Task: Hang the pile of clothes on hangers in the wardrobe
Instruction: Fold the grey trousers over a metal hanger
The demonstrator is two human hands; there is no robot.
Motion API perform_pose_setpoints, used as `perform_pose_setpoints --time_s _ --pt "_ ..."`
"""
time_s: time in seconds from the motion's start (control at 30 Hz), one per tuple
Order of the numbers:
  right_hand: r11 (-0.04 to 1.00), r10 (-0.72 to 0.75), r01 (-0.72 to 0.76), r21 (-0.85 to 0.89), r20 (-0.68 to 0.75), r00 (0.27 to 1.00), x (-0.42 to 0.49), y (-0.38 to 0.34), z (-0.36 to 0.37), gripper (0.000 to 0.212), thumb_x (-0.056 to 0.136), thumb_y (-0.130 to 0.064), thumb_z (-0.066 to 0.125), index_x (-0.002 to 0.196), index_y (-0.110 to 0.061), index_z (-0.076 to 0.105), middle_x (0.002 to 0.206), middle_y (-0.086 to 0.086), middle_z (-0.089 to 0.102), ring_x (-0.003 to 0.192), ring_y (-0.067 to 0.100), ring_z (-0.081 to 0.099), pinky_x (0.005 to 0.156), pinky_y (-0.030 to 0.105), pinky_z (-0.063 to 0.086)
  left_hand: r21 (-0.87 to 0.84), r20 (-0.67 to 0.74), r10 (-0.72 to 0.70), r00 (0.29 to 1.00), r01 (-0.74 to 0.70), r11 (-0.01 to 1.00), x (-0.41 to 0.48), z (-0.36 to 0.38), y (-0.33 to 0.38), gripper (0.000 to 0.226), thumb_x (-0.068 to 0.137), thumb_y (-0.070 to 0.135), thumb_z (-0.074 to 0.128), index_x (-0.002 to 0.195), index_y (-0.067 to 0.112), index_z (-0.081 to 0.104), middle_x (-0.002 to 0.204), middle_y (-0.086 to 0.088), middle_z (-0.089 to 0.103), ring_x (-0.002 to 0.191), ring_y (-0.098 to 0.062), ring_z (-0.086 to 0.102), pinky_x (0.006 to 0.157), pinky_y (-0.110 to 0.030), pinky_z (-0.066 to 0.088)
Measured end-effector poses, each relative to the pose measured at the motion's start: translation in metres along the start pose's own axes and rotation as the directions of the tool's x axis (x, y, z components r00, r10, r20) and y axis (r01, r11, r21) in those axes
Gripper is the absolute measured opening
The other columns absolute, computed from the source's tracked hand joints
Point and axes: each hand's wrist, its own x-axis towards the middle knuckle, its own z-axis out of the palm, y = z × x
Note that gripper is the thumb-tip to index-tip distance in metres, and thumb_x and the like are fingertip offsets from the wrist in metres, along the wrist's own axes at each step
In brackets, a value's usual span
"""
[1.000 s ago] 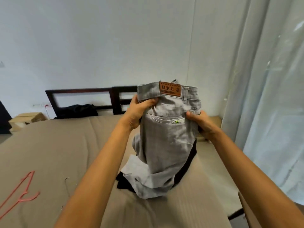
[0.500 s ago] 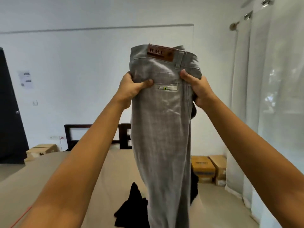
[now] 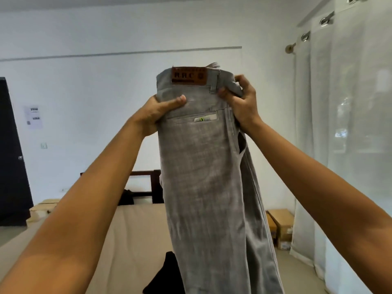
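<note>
I hold grey woven trousers with a brown leather waist patch [image 3: 203, 166] up over the beige bed [image 3: 131, 230]. My left hand [image 3: 157, 115] grips the waistband at 9 o'clock and my right hand [image 3: 241, 102] pinches it at 3. They are not yet on a hanger, a crumpled black garment [image 3: 167, 272] waits at 6 o'clock, and no wardrobe is in sight.

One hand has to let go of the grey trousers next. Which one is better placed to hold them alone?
Probably left. The left hand wraps the edge of the grey woven trousers, thumb flat across the fabric; the right hand only pinches the waistband corner, fingers partly lifted.
</note>
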Motion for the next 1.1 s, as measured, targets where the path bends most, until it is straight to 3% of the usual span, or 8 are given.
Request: perform_pose_setpoints --time_s 0.13,0.33,0.47,0.57,0.67,0.8,1.0,1.1 --pt "0.98 0.072 -0.053 -0.191 0.094 0.993 0.001 0.009 -0.008 0.012 0.08 -0.017 0.069 0.084 -0.011 0.059 0.079 0.0 0.057 0.077 0.013 0.052 0.069 0.031 0.045 -0.063 -0.169 0.043 0.985 -0.055 0.997 0.0 0.01 -0.019 0.062 0.063 0.021 0.082 0.118 0.002 0.061 0.112 -0.01 0.068 0.101 -0.023 0.067 0.087 -0.039 0.056" --pt "0.634 0.004 0.089 -0.768 0.118 0.993 -0.008 0.012 -0.013 0.031 0.091 -0.028 0.057 0.115 -0.009 0.051 0.103 0.015 0.042 0.089 0.028 0.048 0.081 0.036 0.045 0.118 -0.339 0.199 0.919 -0.168 0.979 0.005 0.024 -0.03 0.054 0.066 0.021 0.085 0.114 0.01 0.062 0.111 -0.001 0.067 0.102 -0.016 0.065 0.088 -0.034 0.055" --pt "0.773 0.159 -0.06 -0.631 0.102 0.982 -0.027 0.011 -0.028 0.034 0.09 -0.036 0.06 0.106 -0.01 0.044 0.092 0.011 0.058 0.075 0.022 0.056 0.062 0.031 0.047 0.267 -0.423 0.263 0.867 -0.158 0.951 -0.001 0.032 -0.032 0.055 0.065 0.027 0.086 0.114 0.016 0.062 0.111 0.0 0.065 0.1 -0.014 0.061 0.089 -0.031 0.052" --pt "0.914 0.382 -0.277 -0.296 0.404 0.831 -0.031 0.01 -0.051 0.056 0.078 -0.049 0.069 0.109 -0.004 0.056 0.102 0.014 0.064 0.093 0.021 0.063 0.078 0.029 0.055 0.309 -0.426 0.274 0.862 -0.146 0.94 -0.007 0.031 -0.044 0.057 0.067 0.028 0.084 0.117 0.014 0.061 0.118 -0.004 0.065 0.097 -0.013 0.058 0.088 -0.029 0.051" --pt "0.854 0.505 -0.466 -0.232 0.59 0.63 -0.034 0.011 -0.063 0.052 0.08 -0.056 0.055 0.11 -0.014 0.063 0.106 0.003 0.065 0.097 0.018 0.061 0.084 0.026 0.054 0.284 -0.45 0.252 0.856 -0.131 0.95 -0.011 0.023 -0.053 0.057 0.067 0.027 0.084 0.117 0.013 0.061 0.117 -0.005 0.065 0.098 -0.015 0.06 0.087 -0.03 0.053" --pt "0.747 0.664 -0.514 -0.421 0.496 0.559 -0.03 0.01 -0.055 0.065 0.087 -0.059 0.029 0.117 -0.01 0.059 0.109 0.01 0.059 0.088 0.025 0.065 0.087 0.038 0.055 0.318 -0.352 0.272 0.896 -0.159 0.935 -0.013 0.012 -0.057 0.049 0.067 0.021 0.084 0.111 0.013 0.064 0.105 0.002 0.066 0.098 -0.018 0.063 0.085 -0.032 0.055" --pt "0.503 0.864 -0.704 -0.502 0.323 0.386 -0.027 0.01 -0.031 0.012 0.089 -0.005 0.06 0.099 0.001 0.064 0.098 0.018 0.063 0.08 0.026 0.064 0.076 0.036 0.059 0.466 -0.225 0.363 0.904 -0.227 0.855 -0.023 0.008 -0.071 0.053 0.069 0.023 0.082 0.116 0.014 0.058 0.108 0.003 0.062 0.091 -0.01 0.059 0.075 -0.011 0.051" --pt "0.518 0.854 -0.685 -0.512 0.355 0.38 -0.035 0.012 -0.023 0.02 0.086 0.007 0.057 0.097 -0.008 0.065 0.088 0.01 0.057 0.073 0.018 0.054 0.057 0.025 0.056 0.493 -0.183 0.339 0.923 -0.213 0.844 -0.03 0.005 -0.079 0.053 0.069 0.021 0.082 0.114 0.011 0.055 0.105 0.001 0.061 0.088 -0.006 0.058 0.074 -0.013 0.053"
